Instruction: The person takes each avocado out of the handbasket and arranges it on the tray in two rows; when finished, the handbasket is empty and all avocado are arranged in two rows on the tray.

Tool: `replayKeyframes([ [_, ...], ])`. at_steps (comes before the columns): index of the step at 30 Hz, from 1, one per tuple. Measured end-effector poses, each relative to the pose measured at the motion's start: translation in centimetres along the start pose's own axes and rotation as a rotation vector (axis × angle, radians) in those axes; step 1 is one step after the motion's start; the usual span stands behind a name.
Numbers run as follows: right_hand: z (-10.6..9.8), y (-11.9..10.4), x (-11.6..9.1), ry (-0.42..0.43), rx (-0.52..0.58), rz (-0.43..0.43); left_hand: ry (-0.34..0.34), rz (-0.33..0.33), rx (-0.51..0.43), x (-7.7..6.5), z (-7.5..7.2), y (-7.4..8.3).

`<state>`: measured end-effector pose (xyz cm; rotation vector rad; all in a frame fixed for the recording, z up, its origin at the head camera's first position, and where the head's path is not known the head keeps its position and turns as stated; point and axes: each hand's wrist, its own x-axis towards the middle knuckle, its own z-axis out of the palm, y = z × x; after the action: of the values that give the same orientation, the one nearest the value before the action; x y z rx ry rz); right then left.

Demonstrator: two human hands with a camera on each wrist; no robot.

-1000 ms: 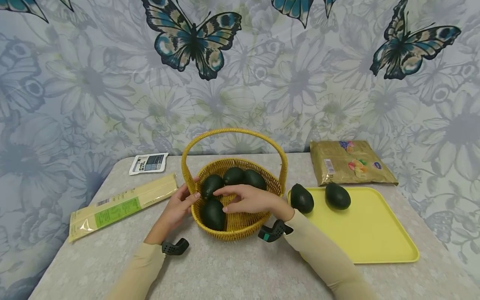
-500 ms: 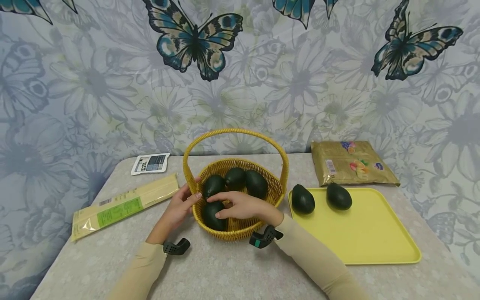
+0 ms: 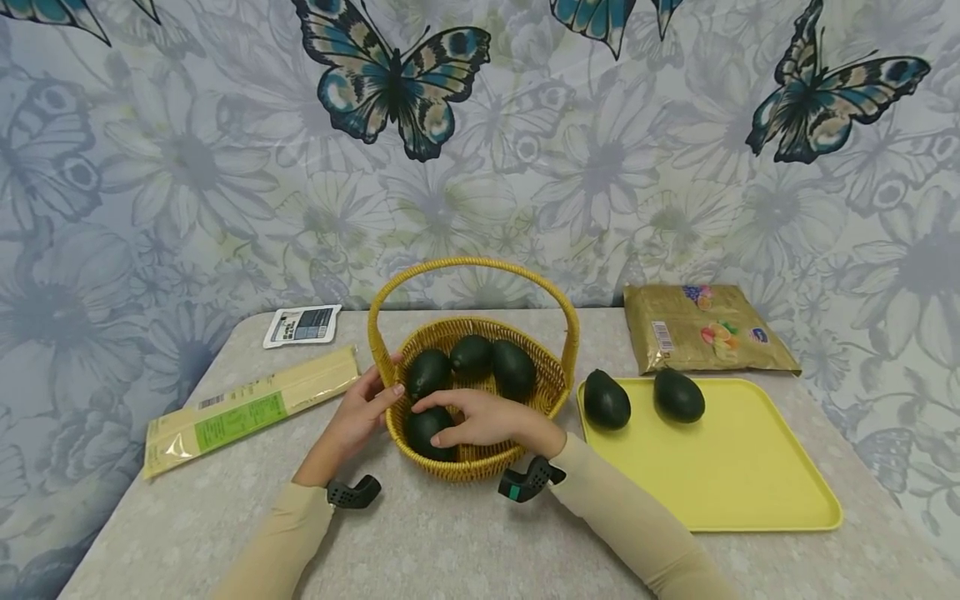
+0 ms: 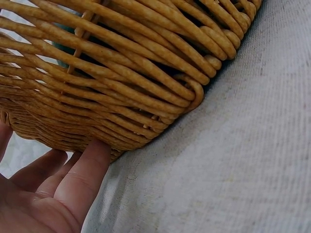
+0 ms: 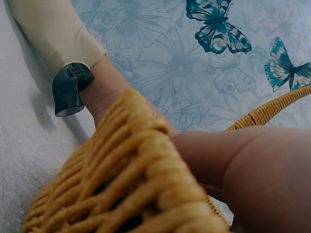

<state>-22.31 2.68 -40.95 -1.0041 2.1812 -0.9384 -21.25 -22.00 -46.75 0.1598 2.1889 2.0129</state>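
A yellow wicker basket point(image 3: 480, 473) with a tall arched handle stands mid-table, with several dark green avocados point(image 3: 513, 368) inside. My left hand point(image 3: 360, 417) holds its left side by the handle's base, thumb over the rim. In the left wrist view, the fingers point(image 4: 85, 174) press on the outside of the weave. My right hand point(image 3: 487, 419) reaches over the basket and grips the front-left avocado point(image 3: 425, 435), fingers on its far side and thumb on its near side. The right wrist view shows mostly the basket rim point(image 5: 160, 170); the avocado's grip is hidden there.
To the right lies a yellow tray point(image 3: 750, 467) bearing two avocados point(image 3: 678, 396) near its back left. Behind it is a gold packet point(image 3: 697, 325). On the left are a long pale packet with a green label point(image 3: 240, 421) and a small white pouch point(image 3: 302, 325).
My right hand has moved left and down inside the basket, onto the front-left avocado, and its thumb now lies across the front. My left hand has stayed on the basket.
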Motion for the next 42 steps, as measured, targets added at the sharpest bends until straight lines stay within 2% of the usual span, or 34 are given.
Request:
replayKeyframes([
  [20, 0.39, 0.29, -0.07, 0.021, -0.056, -0.027, -0.003, 0.000, -0.016, -0.37, 0.12, -0.09],
  [31, 0.67, 0.03, 0.05, -0.003, -0.080, -0.062, 0.002, -0.003, -0.012, -0.58, 0.13, -0.07],
  [42, 0.43, -0.07, 0.26, 0.013, -0.057, -0.034, 0.001, 0.021, -0.002, -0.20, -0.23, 0.26],
])
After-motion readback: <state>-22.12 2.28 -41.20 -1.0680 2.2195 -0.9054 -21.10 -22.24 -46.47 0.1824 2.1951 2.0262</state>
